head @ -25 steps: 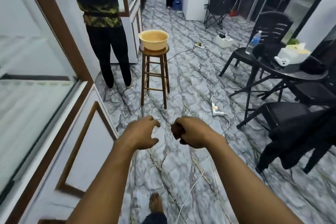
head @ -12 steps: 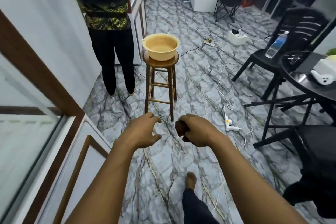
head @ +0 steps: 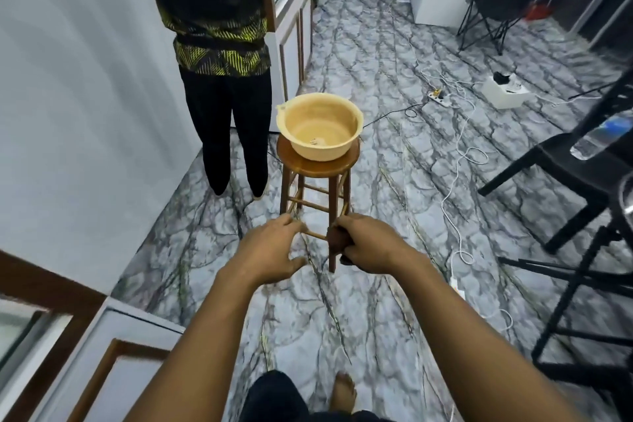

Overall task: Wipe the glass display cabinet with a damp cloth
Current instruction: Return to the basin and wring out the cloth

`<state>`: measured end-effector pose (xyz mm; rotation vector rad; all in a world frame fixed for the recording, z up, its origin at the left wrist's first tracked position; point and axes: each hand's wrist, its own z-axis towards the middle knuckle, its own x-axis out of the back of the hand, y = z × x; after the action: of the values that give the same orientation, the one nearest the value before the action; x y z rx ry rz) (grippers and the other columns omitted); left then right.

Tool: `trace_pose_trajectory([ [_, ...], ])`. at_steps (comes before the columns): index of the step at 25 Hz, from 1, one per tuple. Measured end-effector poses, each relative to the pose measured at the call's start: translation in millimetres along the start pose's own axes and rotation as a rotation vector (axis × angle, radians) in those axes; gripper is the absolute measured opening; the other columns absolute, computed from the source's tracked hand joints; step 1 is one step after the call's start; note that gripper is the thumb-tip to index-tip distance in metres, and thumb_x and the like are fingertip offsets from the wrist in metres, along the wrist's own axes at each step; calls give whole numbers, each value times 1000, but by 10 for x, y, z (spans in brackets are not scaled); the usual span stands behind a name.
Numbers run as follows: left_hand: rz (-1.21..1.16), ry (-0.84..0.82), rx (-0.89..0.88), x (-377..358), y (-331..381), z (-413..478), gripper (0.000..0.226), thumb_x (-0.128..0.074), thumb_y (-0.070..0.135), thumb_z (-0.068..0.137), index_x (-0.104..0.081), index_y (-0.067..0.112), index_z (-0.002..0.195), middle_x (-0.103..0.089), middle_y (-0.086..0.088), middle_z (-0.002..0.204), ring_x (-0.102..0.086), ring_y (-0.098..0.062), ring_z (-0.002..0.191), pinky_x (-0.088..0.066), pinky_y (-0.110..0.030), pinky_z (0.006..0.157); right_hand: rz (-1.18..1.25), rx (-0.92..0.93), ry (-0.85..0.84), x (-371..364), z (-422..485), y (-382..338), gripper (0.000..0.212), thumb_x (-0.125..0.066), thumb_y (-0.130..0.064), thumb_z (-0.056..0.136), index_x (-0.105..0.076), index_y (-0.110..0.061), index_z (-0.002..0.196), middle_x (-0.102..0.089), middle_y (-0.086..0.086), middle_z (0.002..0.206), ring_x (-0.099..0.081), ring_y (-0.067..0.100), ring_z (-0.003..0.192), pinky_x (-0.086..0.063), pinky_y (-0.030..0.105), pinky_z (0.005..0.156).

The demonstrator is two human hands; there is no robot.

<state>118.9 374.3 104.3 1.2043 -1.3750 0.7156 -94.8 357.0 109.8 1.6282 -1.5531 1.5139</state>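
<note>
Right hand (head: 368, 245): fingers clenched round a small dark-brown wadded cloth (head: 337, 240). Soft, light, probably wet, so it can be squeezed anywhere. Left hand (head: 270, 250): fingers loosely spread, holding nothing. Brown-framed glass display cabinet (head: 51, 288) at lower left, well apart.

Floor: grey marble-veined tiles (head: 376, 55), white cables (head: 459, 161) trailing right.
Left wall (head: 75, 96): plain white.
Centre: wooden stool (head: 318, 168).
Right: black chair (head: 561, 171) near; folding chair (head: 486, 3) far.
</note>
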Motion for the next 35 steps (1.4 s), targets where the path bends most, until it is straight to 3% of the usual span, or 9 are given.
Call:
trace_pose_trajectory([
  [5, -15, 28, 17, 213, -303, 953, 61, -65, 49, 91, -44, 31, 145, -45, 10, 140, -51, -17, 128, -50, -37, 87, 20, 24, -11, 421, 879, 304, 33, -64, -8, 87, -59, -20, 118, -57, 2, 121, -59, 25, 105, -55, 47, 88],
  [11, -82, 55, -42, 528, -809, 2120, 63, -66, 49, 90, -44, 31, 146, -47, 10, 140, -52, -17, 127, -51, -36, 91, 62, 3, 41, 867, 1997, 521, 31, -63, -7, 90, -57, -19, 118, -51, -7, 107, -53, 17, 95, -48, 34, 77],
  [17, -84, -3, -67, 596, -1112, 2760, 63, -64, 51, 92, -42, 32, 147, -46, 9, 143, -51, -17, 130, -49, -38, 98, 80, -44, 60, 956, 2609, 676, 35, -67, -19, 87, -57, -21, 120, -58, 2, 113, -56, 24, 100, -52, 43, 82],
  [23, -120, -54, -54, 521, -1148, 3126, 60, -67, 52, 89, -46, 32, 142, -50, 10, 138, -53, -17, 125, -50, -37, 93, 127, -34, 42, 954, 2994, 790, 41, -68, -27, 87, -50, -19, 123, -60, 6, 110, -55, 27, 97, -52, 48, 81],
  [27, -285, -63, -16, 427, -1127, 3256, 50, -72, 43, 86, -54, 30, 130, -61, 10, 127, -59, -15, 116, -53, -37, 89, 215, -20, 44, 969, 3142, 818, 37, -69, -28, 90, -46, -13, 115, -66, 10, 102, -60, 30, 89, -51, 45, 72],
  [30, -500, -94, 36, 382, -1143, 3321, 47, -74, 33, 84, -58, 28, 128, -72, 6, 117, -66, -13, 108, -56, -38, 90, 291, -46, 31, 936, 3191, 866, 35, -68, -28, 92, -40, -16, 110, -61, -3, 92, -58, 25, 84, -44, 38, 66],
  [32, -562, -91, 52, 339, -1137, 3357, 46, -75, 28, 84, -61, 29, 128, -75, 6, 111, -68, -12, 103, -55, -33, 87, 351, -67, 26, 911, 3206, 905, 33, -66, -29, 94, -39, -18, 110, -58, -11, 86, -58, 22, 82, -44, 36, 66],
  [35, -595, -39, 50, 279, -1115, 3403, 39, -71, 19, 87, -65, 26, 125, -75, 3, 106, -67, -11, 95, -47, -13, 72, 468, -81, 17, 891, 3222, 957, 28, -62, -33, 99, -44, -17, 114, -68, 0, 98, -64, 25, 90, -51, 42, 75],
])
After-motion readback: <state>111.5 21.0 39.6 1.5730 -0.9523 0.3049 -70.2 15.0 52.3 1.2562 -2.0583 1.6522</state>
